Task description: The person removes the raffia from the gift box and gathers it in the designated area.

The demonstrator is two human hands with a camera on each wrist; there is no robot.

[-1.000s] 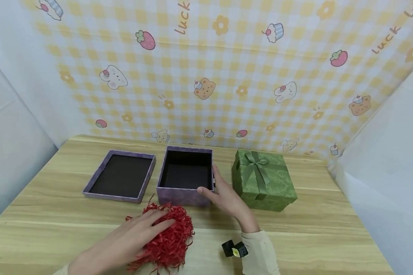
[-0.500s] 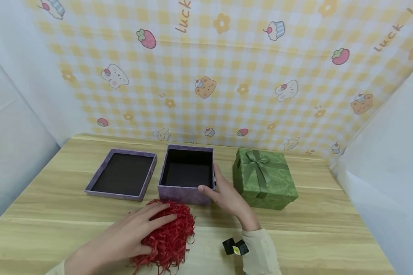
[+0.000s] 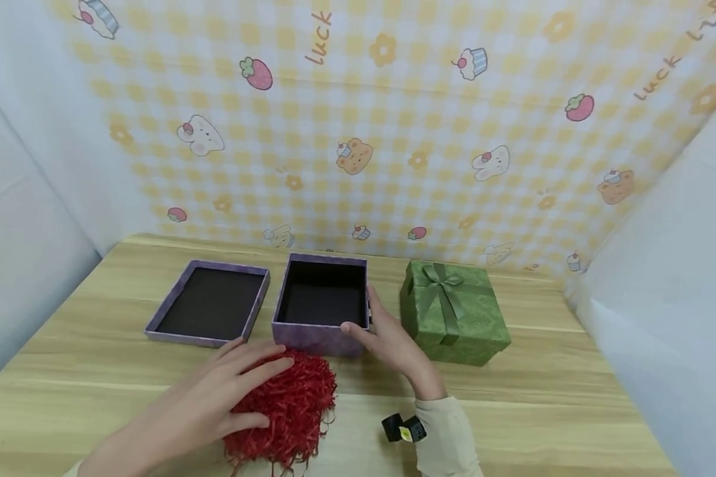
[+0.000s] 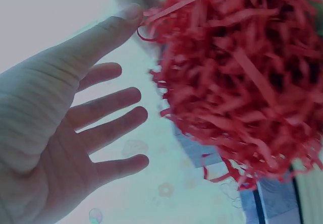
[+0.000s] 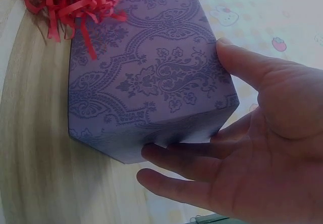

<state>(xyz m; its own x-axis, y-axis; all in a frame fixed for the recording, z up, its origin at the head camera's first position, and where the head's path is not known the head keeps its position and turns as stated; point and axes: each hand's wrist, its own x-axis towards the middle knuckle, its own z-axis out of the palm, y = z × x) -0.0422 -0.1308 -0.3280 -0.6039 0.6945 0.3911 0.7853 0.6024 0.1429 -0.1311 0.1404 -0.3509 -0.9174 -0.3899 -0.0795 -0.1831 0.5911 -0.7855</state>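
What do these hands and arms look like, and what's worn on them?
They are human: no gloves or rings show on the left hand or the right hand. The right sleeve is plain cream; only a pale edge of the left sleeve shows. Beside the right sleeve sit two small black blocks with a yellow patch; whether they are strapped on is unclear.
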